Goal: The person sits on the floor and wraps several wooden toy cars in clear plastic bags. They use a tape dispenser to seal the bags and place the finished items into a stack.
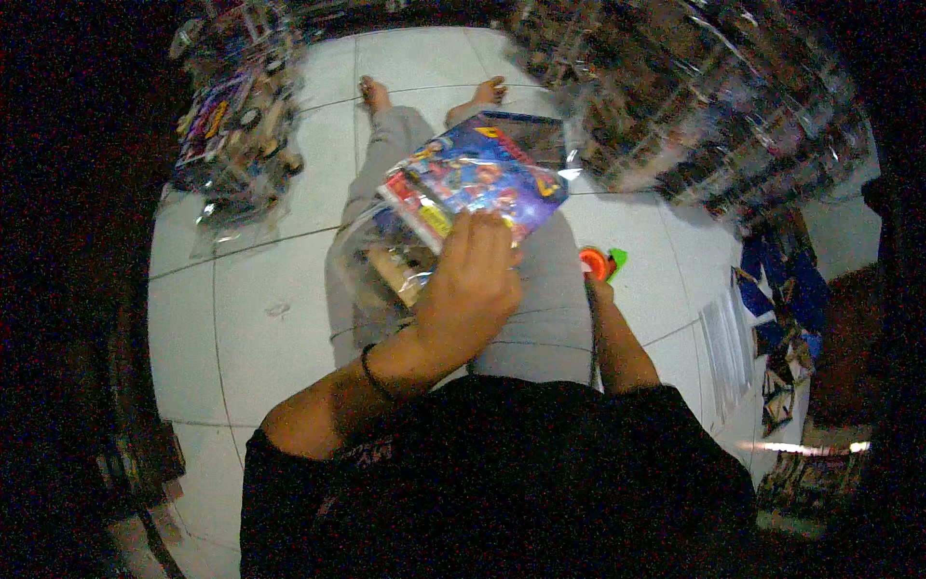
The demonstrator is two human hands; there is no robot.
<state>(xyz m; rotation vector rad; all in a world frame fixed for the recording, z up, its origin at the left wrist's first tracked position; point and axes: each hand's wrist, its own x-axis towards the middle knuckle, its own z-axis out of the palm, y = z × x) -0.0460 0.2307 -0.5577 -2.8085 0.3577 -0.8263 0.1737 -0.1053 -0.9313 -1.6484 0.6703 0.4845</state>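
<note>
Two hands, one packet over my lap

Heaped bagged toys (714, 106) lie right of my legs on the tiled floor (251, 318). My left hand (473, 280) is clamped on a colourful carded toy packet (477, 174) in clear wrap. My right hand (600, 275), mostly hidden, touches an orange-green tape dispenser (600, 261); grip unclear.

Glossy clear plastic sleeve (381, 256) crinkles around the shiny printed card pack (477, 174); beneath the grip, matt grey cloth trousers (555, 309).
</note>
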